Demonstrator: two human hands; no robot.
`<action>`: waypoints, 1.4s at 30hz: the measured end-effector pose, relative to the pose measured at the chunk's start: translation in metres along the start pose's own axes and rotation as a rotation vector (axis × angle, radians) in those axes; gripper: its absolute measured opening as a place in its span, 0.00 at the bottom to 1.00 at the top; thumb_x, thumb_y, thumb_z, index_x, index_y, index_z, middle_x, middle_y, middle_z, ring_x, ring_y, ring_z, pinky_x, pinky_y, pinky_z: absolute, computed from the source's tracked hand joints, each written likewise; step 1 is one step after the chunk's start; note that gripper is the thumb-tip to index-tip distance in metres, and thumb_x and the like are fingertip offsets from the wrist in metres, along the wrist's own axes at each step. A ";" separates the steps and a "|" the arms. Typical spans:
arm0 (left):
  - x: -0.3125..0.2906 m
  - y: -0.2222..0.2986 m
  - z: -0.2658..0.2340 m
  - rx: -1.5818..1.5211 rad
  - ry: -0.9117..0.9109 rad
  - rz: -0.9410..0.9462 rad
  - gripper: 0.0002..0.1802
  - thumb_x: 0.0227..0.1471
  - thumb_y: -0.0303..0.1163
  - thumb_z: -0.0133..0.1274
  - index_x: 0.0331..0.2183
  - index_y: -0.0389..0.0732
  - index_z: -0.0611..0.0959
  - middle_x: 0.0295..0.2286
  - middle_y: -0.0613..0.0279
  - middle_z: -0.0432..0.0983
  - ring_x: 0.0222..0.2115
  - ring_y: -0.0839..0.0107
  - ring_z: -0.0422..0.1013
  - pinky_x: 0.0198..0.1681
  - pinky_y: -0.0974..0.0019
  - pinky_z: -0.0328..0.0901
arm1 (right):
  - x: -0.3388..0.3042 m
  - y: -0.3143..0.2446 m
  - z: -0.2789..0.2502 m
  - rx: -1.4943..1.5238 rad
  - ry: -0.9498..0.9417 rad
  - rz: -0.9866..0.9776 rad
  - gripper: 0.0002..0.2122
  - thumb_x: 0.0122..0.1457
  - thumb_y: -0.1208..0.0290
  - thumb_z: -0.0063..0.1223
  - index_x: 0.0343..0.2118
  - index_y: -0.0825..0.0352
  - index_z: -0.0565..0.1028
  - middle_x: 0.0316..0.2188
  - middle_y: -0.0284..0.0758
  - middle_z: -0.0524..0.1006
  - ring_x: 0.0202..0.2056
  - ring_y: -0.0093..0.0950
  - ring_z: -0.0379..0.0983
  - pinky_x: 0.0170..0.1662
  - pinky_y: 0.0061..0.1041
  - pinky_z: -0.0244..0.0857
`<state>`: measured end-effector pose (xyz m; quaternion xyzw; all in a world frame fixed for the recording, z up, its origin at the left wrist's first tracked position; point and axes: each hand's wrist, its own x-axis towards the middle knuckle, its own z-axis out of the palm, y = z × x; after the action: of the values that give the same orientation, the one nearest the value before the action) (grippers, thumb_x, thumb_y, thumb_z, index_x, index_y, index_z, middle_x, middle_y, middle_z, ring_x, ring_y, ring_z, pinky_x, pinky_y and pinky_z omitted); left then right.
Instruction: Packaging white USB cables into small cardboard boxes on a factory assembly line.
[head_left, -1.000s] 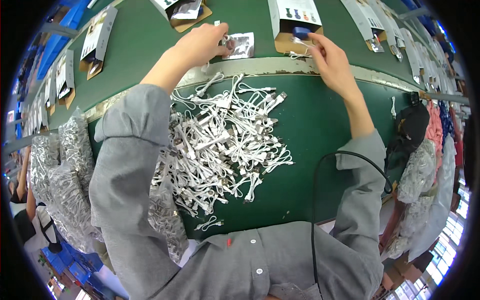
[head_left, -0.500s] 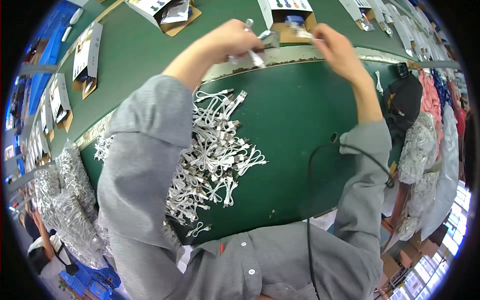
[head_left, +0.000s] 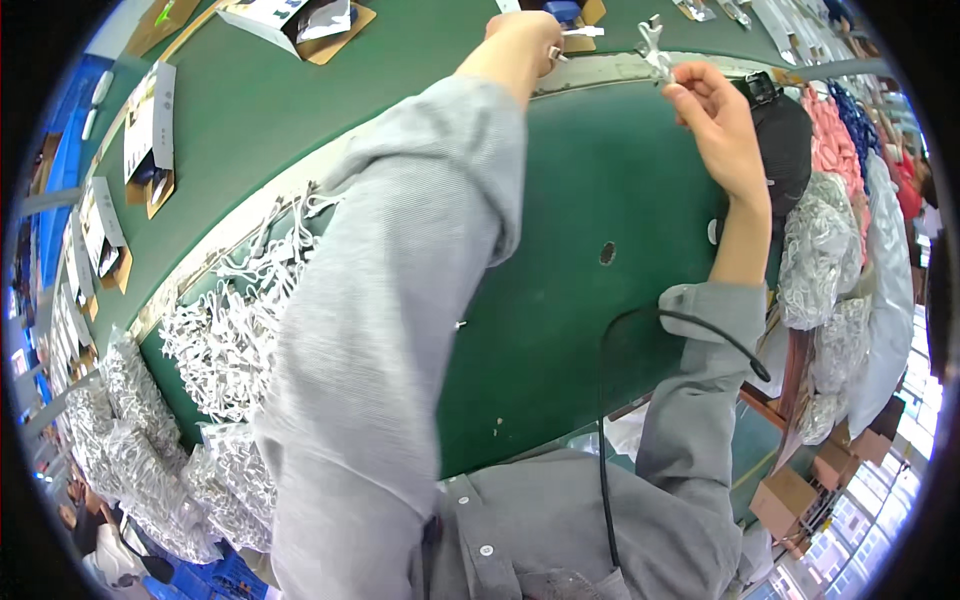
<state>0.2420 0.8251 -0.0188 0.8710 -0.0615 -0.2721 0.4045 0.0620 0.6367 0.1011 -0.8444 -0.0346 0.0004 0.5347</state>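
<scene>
Over the near side of an open box [head_left: 593,12] with something blue in it, my left hand [head_left: 525,42] is closed around a white cable [head_left: 584,32], whose plug end sticks out toward the right. To the right, my right hand [head_left: 715,120] pinches a short, folded white cable [head_left: 653,48] between thumb and fingers, held up above the pale table edge. A large heap of white cables with metal plugs [head_left: 225,345] lies on the green table [head_left: 560,330], partly hidden behind my left sleeve.
Beyond the pale rim [head_left: 330,165], a green surface carries several open boxes, among them one at left [head_left: 150,120]. Clear bags of cables [head_left: 140,440] are at lower left; more bags [head_left: 820,250] and a black bag [head_left: 783,150] are at right. A black cord [head_left: 603,430] crosses my front.
My left hand has moved right, onto the open box. My right hand has drawn away from that box to the right with a white cable. The whole view has shifted somewhat.
</scene>
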 end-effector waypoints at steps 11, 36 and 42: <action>-0.077 0.023 -0.049 -0.178 0.007 -0.138 0.16 0.55 0.44 0.54 0.32 0.40 0.84 0.20 0.68 0.72 0.16 0.77 0.64 0.18 0.71 0.58 | 0.067 0.054 -0.018 -0.242 0.091 0.250 0.11 0.59 0.66 0.57 0.39 0.69 0.76 0.26 0.26 0.76 0.25 0.15 0.66 0.30 0.16 0.61; -0.353 -0.042 -0.149 -0.429 0.224 -0.060 0.15 0.56 0.42 0.59 0.32 0.39 0.83 0.24 0.71 0.78 0.19 0.89 0.65 0.20 0.80 0.59 | 0.202 -0.010 0.100 -0.710 0.149 -0.337 0.15 0.55 0.59 0.57 0.39 0.64 0.82 0.35 0.43 0.82 0.40 0.44 0.78 0.46 0.38 0.71; -0.369 -0.067 -0.142 -0.510 0.215 -0.026 0.13 0.57 0.42 0.58 0.33 0.41 0.83 0.23 0.73 0.77 0.20 0.90 0.62 0.19 0.81 0.56 | 0.193 0.021 0.087 -0.803 0.275 -0.272 0.11 0.57 0.65 0.53 0.40 0.62 0.82 0.39 0.43 0.80 0.42 0.43 0.77 0.47 0.39 0.70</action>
<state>-0.0022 1.0857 0.1628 0.7656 0.0637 -0.1899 0.6113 0.2525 0.7173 0.0520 -0.9651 -0.0714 -0.1956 0.1590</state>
